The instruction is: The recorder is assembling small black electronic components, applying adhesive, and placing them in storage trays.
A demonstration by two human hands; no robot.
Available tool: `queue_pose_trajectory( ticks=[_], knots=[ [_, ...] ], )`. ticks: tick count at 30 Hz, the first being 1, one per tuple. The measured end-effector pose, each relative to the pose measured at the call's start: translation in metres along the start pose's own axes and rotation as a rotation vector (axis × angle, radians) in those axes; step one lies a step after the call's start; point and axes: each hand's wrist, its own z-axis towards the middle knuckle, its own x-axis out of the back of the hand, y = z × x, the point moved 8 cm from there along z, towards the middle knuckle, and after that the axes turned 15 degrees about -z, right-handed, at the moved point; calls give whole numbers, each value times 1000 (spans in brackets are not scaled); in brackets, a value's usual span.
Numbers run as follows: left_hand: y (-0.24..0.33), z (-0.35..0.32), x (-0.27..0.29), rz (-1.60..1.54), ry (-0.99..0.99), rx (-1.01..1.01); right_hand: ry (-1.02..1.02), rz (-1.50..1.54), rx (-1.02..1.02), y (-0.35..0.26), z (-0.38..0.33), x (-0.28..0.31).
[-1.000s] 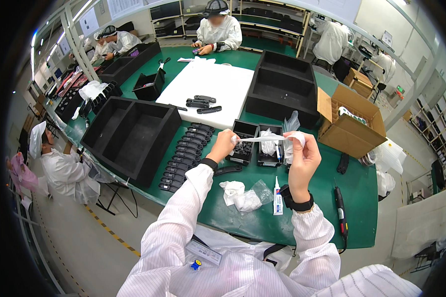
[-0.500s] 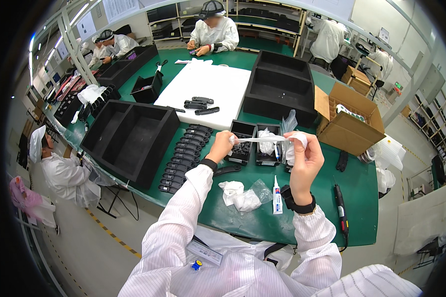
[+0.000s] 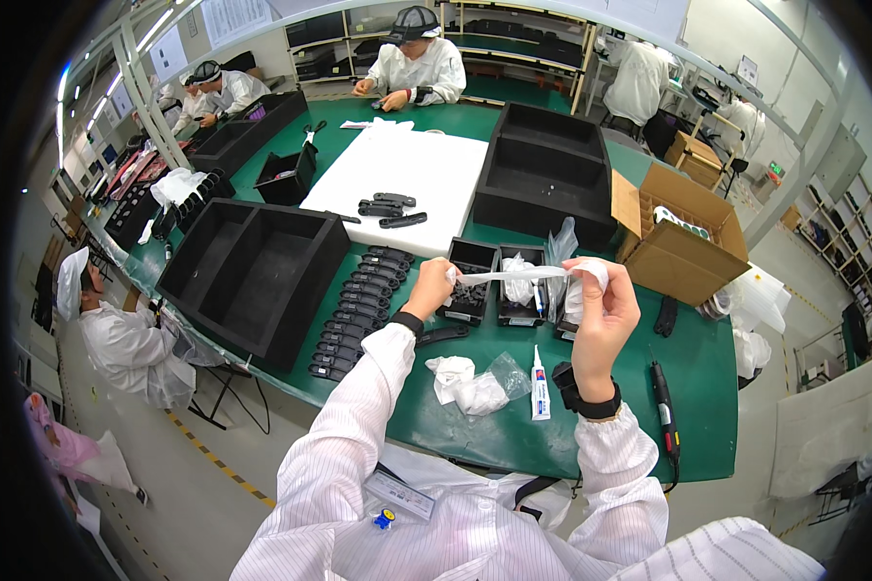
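**White strip drawn out between two hands**

And there it is, the white strip (image 3: 499,277), held up over the desk (image 3: 702,407) between both hands! The left hand (image 3: 430,290) has one end, fingers curled in a tight pinch; the right hand (image 3: 606,310) grips the other, a white fold caught between thumb and fingers. It looks fairly taut, and there's my worry: pull too hard and, thin as it seems, it could tear, or that small left pinch could lose it. A loose end might drop into the left bin (image 3: 463,315) among the dark bits (image 3: 468,298), or into the right bin (image 3: 519,320), where a white wad (image 3: 519,290) would make it hard to spot.

Look lower! The tube (image 3: 540,387) lies near the right wrist (image 3: 591,368); a careless drop of that arm could knock it. The driver (image 3: 665,416) rests farther right, well apart. Over on the left, the row of black parts (image 3: 358,315) sits close by the left forearm (image 3: 373,373), and a swing that way could push it crooked.
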Motion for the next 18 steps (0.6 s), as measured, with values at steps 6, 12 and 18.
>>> queue_pose_trajectory(
  ticks=[6,12,18],
  knots=[
    [1,5,4,20,25,-68,1,36,18,-1,5,0],
    [8,2,1,-14,-81,75,83,3,-6,7,2,22],
    [35,-47,6,-1603,69,495,124,314,-331,39,-30,46]
  ],
)
